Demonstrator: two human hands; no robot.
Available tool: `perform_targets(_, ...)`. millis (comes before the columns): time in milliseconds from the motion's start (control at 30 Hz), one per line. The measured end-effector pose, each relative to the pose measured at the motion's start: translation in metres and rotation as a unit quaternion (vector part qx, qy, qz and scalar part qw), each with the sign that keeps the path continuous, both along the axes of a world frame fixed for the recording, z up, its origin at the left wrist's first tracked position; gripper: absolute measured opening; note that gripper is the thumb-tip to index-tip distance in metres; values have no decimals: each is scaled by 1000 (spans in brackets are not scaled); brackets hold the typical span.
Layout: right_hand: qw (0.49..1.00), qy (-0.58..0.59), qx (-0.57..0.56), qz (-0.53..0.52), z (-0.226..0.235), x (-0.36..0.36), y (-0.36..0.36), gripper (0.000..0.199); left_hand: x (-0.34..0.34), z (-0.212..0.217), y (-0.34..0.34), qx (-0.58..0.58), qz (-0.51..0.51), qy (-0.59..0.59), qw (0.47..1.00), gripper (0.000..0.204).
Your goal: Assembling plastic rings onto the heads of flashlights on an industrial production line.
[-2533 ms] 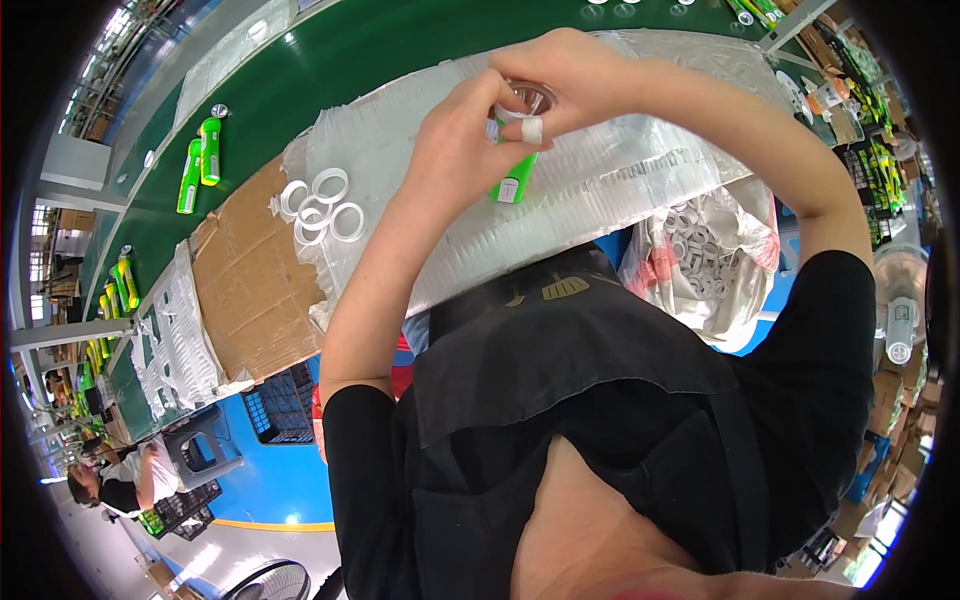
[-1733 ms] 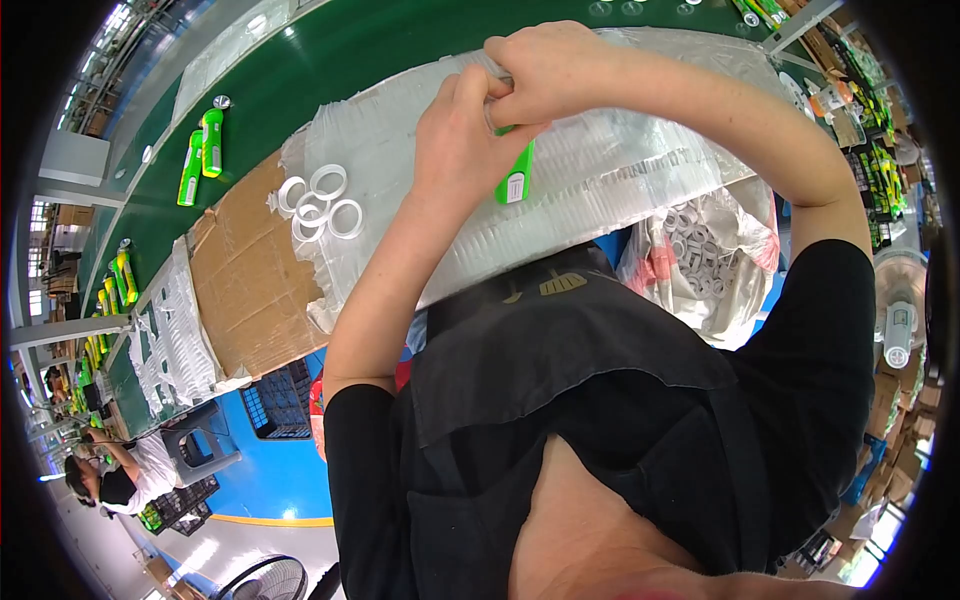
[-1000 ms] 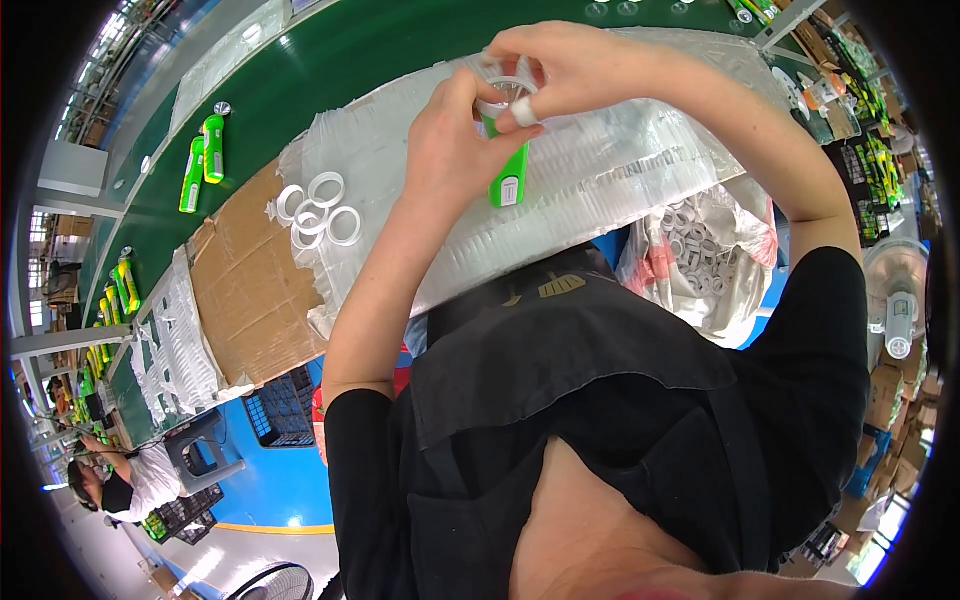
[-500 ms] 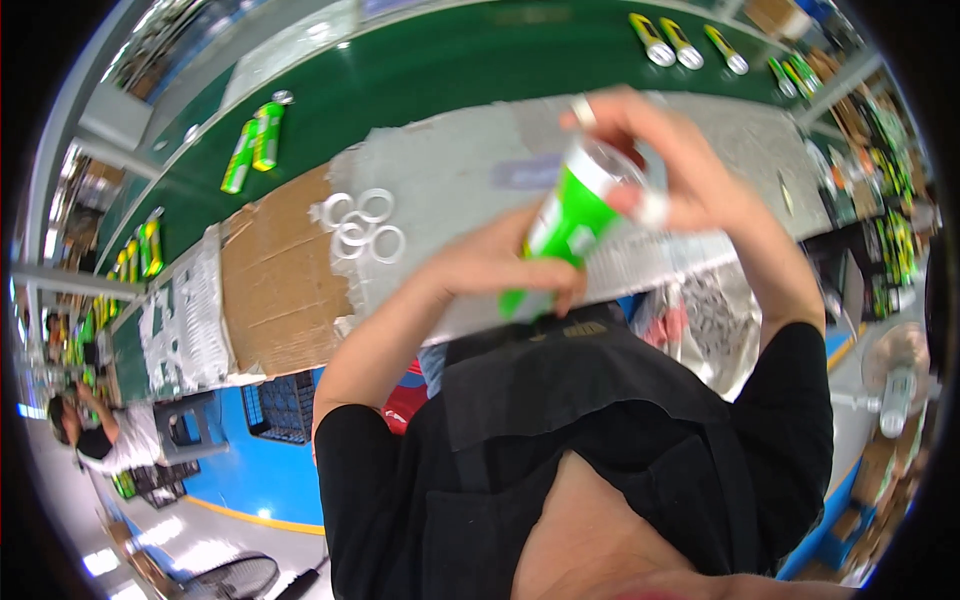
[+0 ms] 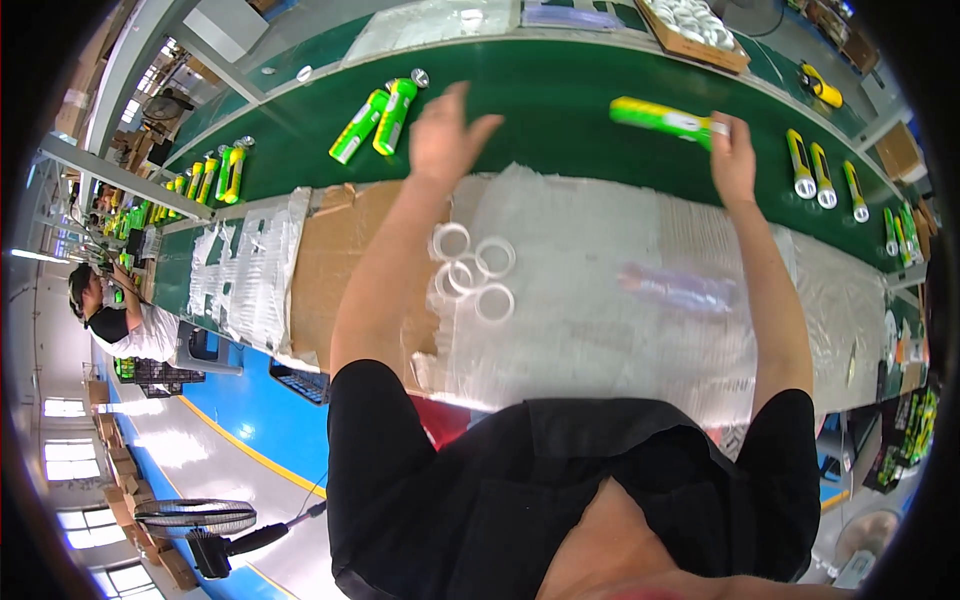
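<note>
Clamping a seemingly assembled flashlight (image 5: 655, 117), the right hand (image 5: 735, 157) hovers; the left hand (image 5: 441, 150) spreads its fingers (white rings (image 5: 494, 319) seem unused).

Five rings (image 5: 477, 271) lie together on a plastic sheet (image 5: 590, 260), near its left edge. Left of the rings comes the cardboard (image 5: 335, 240), then a torn sheet (image 5: 240, 280). Behind the rings, slightly left, is the left hand (image 5: 445, 145); farther left, a pair of torches (image 5: 358, 128) lies on the table (image 5: 540, 95). Behind and right of the rings, the right hand (image 5: 735, 150) holds a torch (image 5: 655, 118). Farther right than that, three more torches (image 5: 798, 168) lie on the table. A box (image 5: 700, 52) with parts in it stands far behind the rings, to the right. Well left of the rings sits a co-worker (image 5: 130, 318); a fan (image 5: 195, 516) stands to their front left.
</note>
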State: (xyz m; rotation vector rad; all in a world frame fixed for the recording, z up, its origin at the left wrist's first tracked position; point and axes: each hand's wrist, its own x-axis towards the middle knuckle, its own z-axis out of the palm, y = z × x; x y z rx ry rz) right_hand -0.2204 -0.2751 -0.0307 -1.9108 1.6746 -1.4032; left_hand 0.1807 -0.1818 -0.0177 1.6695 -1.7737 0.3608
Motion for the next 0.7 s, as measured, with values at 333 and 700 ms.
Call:
perform_targets(333, 921, 346, -11, -178, -30, -86, -53, 45, 130, -61, -42, 210, 153, 213, 942, 52)
perform_targets(700, 749, -530, 270, 290, 40, 85, 162, 56, -138, -3, 130, 335, -330, 531, 705, 39)
